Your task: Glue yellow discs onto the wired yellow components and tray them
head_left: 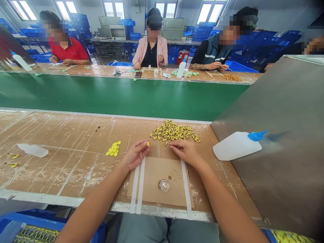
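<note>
My left hand (138, 154) pinches a small round yellow disc (148, 143) between thumb and fingertips, above the top left corner of a taped cardboard sheet (157, 168). My right hand (186, 152) is closed at the near edge of a heap of small yellow-and-black pieces (174, 131). Its fingertips meet one yellow-and-black piece (167, 143); its exact shape is too small to make out. Left of my left hand lies a loose group of yellow discs (113, 149). A small clear glass cup (164, 185) stands on the cardboard between my forearms.
A white squeeze bottle with a blue tip (236, 146) lies at right against a metal panel (283, 135). Further left are a flat whitish bottle-like item (33, 150) and two yellow-and-black pieces (12, 165). Beyond runs a green belt (113, 96), with several people seated across it.
</note>
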`<state>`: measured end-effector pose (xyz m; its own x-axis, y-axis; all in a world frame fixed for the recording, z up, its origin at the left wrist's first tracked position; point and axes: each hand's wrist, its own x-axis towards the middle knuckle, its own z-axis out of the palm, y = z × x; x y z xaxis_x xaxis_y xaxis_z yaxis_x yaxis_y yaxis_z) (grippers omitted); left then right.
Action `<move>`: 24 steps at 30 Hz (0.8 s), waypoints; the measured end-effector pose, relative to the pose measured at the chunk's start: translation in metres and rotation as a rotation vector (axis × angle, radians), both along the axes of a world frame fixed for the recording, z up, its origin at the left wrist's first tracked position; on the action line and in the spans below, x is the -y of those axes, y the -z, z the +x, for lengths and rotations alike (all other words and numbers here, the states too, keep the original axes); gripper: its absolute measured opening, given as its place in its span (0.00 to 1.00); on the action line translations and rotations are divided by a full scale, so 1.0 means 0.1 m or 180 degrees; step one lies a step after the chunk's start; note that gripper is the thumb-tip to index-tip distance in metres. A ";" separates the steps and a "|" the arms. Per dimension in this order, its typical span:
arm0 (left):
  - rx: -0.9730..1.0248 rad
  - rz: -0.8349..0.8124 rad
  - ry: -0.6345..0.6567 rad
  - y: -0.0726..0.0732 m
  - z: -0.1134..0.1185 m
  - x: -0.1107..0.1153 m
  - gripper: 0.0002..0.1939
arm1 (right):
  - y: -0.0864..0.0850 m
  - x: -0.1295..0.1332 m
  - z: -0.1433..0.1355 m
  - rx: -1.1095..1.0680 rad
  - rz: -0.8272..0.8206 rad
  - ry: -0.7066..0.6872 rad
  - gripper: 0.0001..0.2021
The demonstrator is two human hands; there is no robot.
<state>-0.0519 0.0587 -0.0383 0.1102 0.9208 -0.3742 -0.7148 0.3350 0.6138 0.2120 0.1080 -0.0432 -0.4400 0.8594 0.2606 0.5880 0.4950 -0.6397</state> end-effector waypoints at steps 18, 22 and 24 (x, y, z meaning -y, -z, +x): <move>0.0025 0.0084 0.0097 -0.01 -0.01 0.02 0.10 | 0.09 0.01 0.03 -0.0107 -0.0070 0.0316 0.11; 0.0048 0.0105 0.0100 0.00 -0.01 0.01 0.10 | 0.06 0.00 0.05 -0.0334 -0.0308 0.0380 0.09; 0.0050 0.0112 0.0098 0.00 -0.01 0.01 0.11 | 0.05 -0.01 0.05 -0.0530 -0.0492 0.0437 0.10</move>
<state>-0.0533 0.0573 -0.0386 0.1443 0.9294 -0.3398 -0.7141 0.3355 0.6144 0.2170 0.1090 -0.0478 -0.2787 0.9432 0.1807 0.5233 0.3069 -0.7950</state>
